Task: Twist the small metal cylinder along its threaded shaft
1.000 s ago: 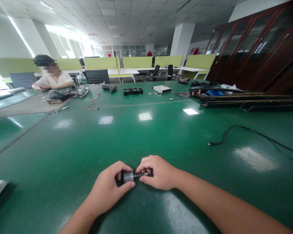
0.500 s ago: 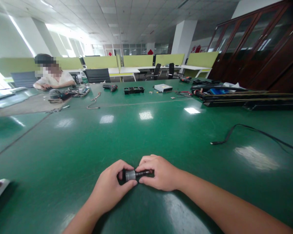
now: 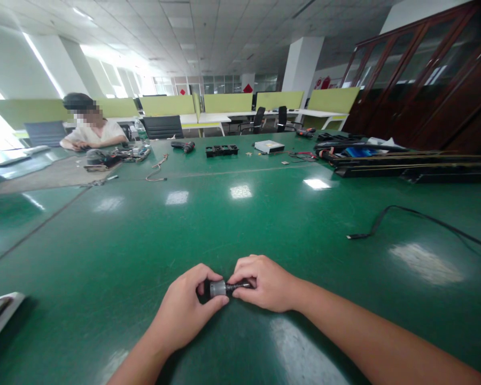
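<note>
Nearest, the left hand [image 3: 186, 302] curls its thumb and fingers around the body of a grey cylindrical part [image 3: 218, 289], grasping it low at the near middle of the green surface [image 3: 176, 230]. The part lies on its side, its dark ridged shaft pointing right. The right hand [image 3: 268, 283] holds that shaft between thumb and fingers, its fingertips close to those of the left; the remaining fingers are bent inward. Whether the part rests on the surface or is slightly raised, I cannot tell.

At the near left edge is a pale-rimmed object [image 3: 14, 310], cut off by the frame. Farther out on the right lies a black cable [image 3: 361, 236], its plug end toward the middle.

Beyond, well apart from both hands, things stand in a loose row: a thin wire [image 3: 157, 172], a pile of electronic parts [image 3: 132, 153], a cordless drill [image 3: 183, 146], a black frame [image 3: 222, 151], a silver box [image 3: 269, 146] and long black rails [image 3: 385, 167].

At the far left a person [image 3: 96, 132] in a white top sits near a clear bottle [image 3: 140, 130]. Behind are office chairs [image 3: 162, 126], yellow-green partitions [image 3: 228, 102] and a dark wooden cabinet [image 3: 409, 80].
</note>
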Demonstrator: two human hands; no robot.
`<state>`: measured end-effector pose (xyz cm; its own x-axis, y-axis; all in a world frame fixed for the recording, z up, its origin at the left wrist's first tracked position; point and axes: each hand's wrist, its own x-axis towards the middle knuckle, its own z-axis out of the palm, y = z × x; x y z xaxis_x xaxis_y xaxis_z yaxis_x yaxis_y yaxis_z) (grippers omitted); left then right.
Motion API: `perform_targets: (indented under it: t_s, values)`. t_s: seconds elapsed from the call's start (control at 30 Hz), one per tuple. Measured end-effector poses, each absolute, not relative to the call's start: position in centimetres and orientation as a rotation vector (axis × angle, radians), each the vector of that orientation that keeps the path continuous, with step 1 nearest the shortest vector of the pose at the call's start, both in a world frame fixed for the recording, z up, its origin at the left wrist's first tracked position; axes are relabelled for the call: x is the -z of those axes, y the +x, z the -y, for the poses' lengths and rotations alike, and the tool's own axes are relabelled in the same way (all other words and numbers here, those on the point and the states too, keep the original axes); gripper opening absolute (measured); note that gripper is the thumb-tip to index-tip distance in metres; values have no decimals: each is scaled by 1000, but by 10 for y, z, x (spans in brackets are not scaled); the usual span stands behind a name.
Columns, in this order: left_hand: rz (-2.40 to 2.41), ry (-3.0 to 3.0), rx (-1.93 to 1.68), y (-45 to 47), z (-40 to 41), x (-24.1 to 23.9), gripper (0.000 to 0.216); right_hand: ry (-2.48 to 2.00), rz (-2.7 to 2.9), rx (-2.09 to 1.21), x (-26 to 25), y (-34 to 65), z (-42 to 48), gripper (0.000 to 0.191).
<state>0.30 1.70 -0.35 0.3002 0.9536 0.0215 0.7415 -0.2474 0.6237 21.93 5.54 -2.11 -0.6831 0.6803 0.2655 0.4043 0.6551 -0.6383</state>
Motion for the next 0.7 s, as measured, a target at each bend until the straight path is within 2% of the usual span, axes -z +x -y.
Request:
perform_targets:
  t_s: [0.7]
  values:
    - [-1479, 2040, -569, 1, -15, 1, 20, -857, 2378, -740, 19, 220, -55, 14]
